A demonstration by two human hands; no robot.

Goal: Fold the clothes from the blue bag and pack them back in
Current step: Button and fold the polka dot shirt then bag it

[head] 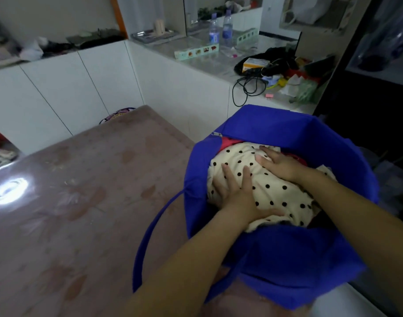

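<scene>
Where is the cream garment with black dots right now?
In the head view, right of centre, the dotted garment lies inside the open blue bag, with the left hand and right hand pressing flat on it.

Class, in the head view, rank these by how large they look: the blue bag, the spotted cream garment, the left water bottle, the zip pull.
1. blue bag
2. spotted cream garment
3. left water bottle, far from the camera, so it looks smaller than it is
4. zip pull
</scene>
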